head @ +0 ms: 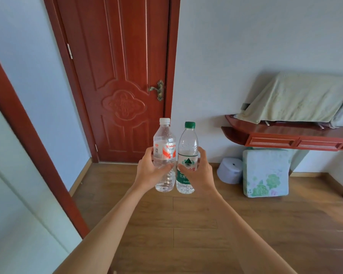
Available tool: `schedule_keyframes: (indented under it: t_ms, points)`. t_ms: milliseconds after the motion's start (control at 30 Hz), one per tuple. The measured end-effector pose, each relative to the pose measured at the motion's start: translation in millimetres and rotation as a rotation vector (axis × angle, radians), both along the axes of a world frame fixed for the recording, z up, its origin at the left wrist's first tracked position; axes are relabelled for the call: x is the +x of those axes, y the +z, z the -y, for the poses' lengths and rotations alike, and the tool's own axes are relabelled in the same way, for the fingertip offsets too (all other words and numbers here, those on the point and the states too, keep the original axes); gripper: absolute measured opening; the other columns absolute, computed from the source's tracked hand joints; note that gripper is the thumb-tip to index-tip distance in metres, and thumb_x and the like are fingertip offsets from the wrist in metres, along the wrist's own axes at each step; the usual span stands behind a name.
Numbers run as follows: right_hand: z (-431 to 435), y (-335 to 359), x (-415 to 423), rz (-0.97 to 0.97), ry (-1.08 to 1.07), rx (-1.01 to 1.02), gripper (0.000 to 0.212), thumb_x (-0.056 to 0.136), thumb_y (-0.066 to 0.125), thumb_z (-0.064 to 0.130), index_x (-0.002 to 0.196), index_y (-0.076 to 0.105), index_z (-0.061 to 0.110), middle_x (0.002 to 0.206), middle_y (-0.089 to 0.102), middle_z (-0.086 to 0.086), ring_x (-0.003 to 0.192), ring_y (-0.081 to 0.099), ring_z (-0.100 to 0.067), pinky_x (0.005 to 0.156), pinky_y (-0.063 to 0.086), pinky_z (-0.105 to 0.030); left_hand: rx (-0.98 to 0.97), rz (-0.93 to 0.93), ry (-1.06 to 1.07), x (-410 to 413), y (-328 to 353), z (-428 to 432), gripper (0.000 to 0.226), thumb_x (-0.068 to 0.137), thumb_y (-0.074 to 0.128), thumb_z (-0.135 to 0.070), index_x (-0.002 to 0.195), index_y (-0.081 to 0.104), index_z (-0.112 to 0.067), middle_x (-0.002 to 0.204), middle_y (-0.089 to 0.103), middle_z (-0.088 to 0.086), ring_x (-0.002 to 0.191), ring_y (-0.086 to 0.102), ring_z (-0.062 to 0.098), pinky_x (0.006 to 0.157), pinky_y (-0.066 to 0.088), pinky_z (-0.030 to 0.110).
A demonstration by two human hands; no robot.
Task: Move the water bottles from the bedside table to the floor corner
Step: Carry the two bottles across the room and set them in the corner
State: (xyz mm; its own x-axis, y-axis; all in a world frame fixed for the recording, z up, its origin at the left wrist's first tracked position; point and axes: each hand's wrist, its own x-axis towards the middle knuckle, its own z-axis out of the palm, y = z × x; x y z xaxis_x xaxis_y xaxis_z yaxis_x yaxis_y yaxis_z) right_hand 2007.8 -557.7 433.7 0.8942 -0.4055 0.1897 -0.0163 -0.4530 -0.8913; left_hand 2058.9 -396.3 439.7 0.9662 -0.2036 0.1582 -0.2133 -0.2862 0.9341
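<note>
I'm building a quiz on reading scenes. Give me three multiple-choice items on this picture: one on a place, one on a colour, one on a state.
1. Where is the flowered cushion? A on the floor under the shelf; B on top of the shelf; C on a bed.
2. What colour is the cap of the bottle in the right hand? A white; B green; C blue.
3. How is the door? A wide open; B ajar; C closed.
Answers: 1 A, it stands on the floor below the shelf. 2 B, the right hand grips the green-capped bottle. 3 C, it sits flush in its frame.
</note>
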Motion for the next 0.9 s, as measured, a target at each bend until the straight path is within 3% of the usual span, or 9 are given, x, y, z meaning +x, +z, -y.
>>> schedule_keyframes:
  t_ms: [167,300,467,567,633,733,900]
  points:
    - [25,-7,39,-0.008,-0.054,0.011,0.082,0.078,0.080,0.027,0.143,0.030,0.029,0.129,0.061,-0.004,0.112,0.063,-0.022,0.089,0.055,-0.042,0.018,0.005,-0.042,45,-8,28,0.072,0.070,0.082,-0.041,0.128,0.047,-0.018,0.094,0.056,-0.028,0.087,0.055,-0.011,0.088,0.050,0.027]
    - [52,-13,75,0.000,-0.117,-0.009,0.082,0.075,0.082,0.032,0.141,0.032,0.030,0.119,0.066,-0.001,0.103,0.066,-0.018,0.086,0.058,-0.041,0.012,0.006,-0.121,92,-16,57,0.068,0.070,0.085,-0.035,0.126,0.047,-0.021,0.100,0.063,-0.019,0.085,0.059,-0.012,0.069,0.044,0.006]
    - [90,-20,121,-0.012,-0.185,-0.011,0.082,0.076,0.081,0.031,0.142,0.033,0.027,0.120,0.064,0.000,0.103,0.065,-0.016,0.082,0.057,-0.031,0.006,-0.005,-0.186,151,-22,97,0.072,0.067,0.087,-0.038,0.126,0.047,-0.024,0.103,0.065,-0.015,0.092,0.062,-0.004,0.080,0.048,0.019]
    - [111,-21,147,-0.007,-0.238,-0.024,0.081,0.077,0.081,0.031,0.143,0.033,0.026,0.119,0.061,0.003,0.100,0.062,-0.012,0.082,0.055,-0.030,0.007,-0.009,-0.220,182,-22,121,0.075,0.067,0.087,-0.037,0.129,0.047,-0.018,0.108,0.066,-0.008,0.093,0.064,0.004,0.078,0.048,0.016]
    - [123,-21,164,-0.003,-0.270,-0.024,0.080,0.078,0.080,0.030,0.143,0.033,0.025,0.121,0.060,0.002,0.102,0.061,-0.012,0.085,0.055,-0.031,0.019,0.005,-0.235,202,-21,137,0.074,0.068,0.086,-0.035,0.129,0.048,-0.016,0.106,0.064,-0.006,0.092,0.065,0.008,0.074,0.048,0.015]
    - [143,-21,186,-0.002,-0.311,-0.022,0.079,0.079,0.079,0.030,0.143,0.033,0.025,0.126,0.059,-0.002,0.111,0.062,-0.018,0.089,0.055,-0.037,0.031,0.023,-0.266,228,-19,160,0.070,0.071,0.085,-0.032,0.128,0.047,-0.017,0.099,0.058,-0.010,0.086,0.060,0.001,0.070,0.046,0.013]
    - [178,-25,204,0.018,-0.377,-0.005,0.081,0.077,0.080,0.033,0.142,0.033,0.028,0.125,0.061,-0.001,0.108,0.064,-0.019,0.087,0.058,-0.039,0.026,0.044,-0.338,255,-17,202,0.069,0.073,0.084,-0.032,0.129,0.046,-0.017,0.104,0.058,-0.007,0.093,0.061,0.012,0.079,0.050,0.022]
